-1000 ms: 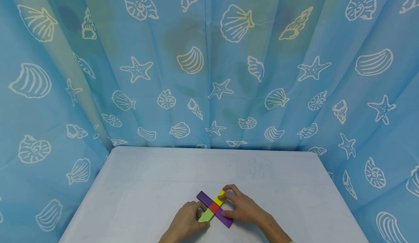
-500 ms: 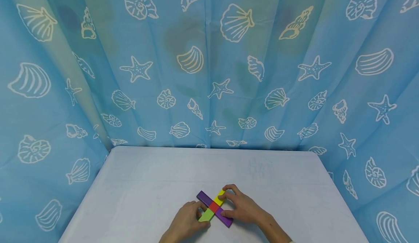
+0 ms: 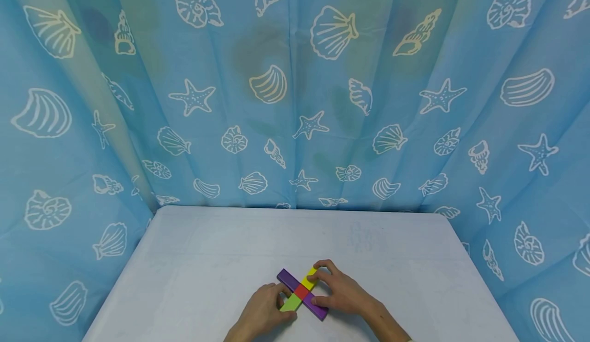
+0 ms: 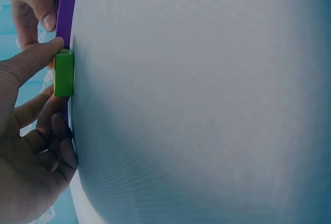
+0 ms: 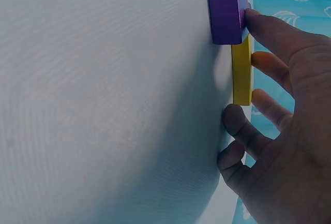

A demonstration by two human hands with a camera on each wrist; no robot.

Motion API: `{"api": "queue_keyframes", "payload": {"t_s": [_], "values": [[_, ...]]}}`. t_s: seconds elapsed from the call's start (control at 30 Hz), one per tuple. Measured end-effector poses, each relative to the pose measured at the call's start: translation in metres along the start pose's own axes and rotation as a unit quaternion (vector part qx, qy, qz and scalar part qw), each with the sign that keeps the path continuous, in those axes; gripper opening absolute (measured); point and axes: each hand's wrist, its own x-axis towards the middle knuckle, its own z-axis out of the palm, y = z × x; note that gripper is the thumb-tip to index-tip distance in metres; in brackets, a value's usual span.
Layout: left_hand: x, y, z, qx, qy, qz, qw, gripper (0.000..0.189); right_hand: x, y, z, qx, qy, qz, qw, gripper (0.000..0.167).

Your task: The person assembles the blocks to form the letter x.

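Colored blocks lie as a cross on the table. At its center is a red block (image 3: pixel 301 292); two purple blocks (image 3: pixel 287 279) (image 5: pixel 226 17) form one line. A yellow block (image 3: pixel 307 282) (image 5: pixel 241 71) points away to the right, and a green block (image 3: pixel 291 303) (image 4: pixel 64 74) points toward the person. My left hand (image 3: pixel 260 308) pinches the green block, thumb on one side and fingers on the other. My right hand (image 3: pixel 345 291) rests its thumb on the nearer purple block, while its spread fingers touch the yellow block and its far end.
A white-covered table (image 3: pixel 221 250) carries the blocks near its front edge. Behind it and at both sides hangs a blue curtain (image 3: pixel 295 142) printed with white shells and starfish.
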Motion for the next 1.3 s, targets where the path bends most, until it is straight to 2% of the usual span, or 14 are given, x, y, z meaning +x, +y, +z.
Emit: {"api": "queue_keyframes", "payload": {"t_s": [0.3, 0.8, 1.3], "values": [[0.0023, 0.0006, 0.0002, 0.006, -0.007, -0.018, 0.9998, 0.038, 0.0002, -0.0020, -0.0011, 0.001, -0.002, 0.007, 1.0000, 0.044], [0.0006, 0.0019, -0.0008, 0.016, 0.007, -0.006, 0.9998, 0.039, 0.0004, -0.0025, -0.0013, -0.008, 0.001, 0.003, 1.0000, 0.043], [0.0008, 0.0008, -0.0007, 0.014, 0.003, -0.012, 0.9998, 0.040, 0.0003, -0.0037, -0.0009, -0.002, -0.001, 0.009, 1.0000, 0.044]]}}
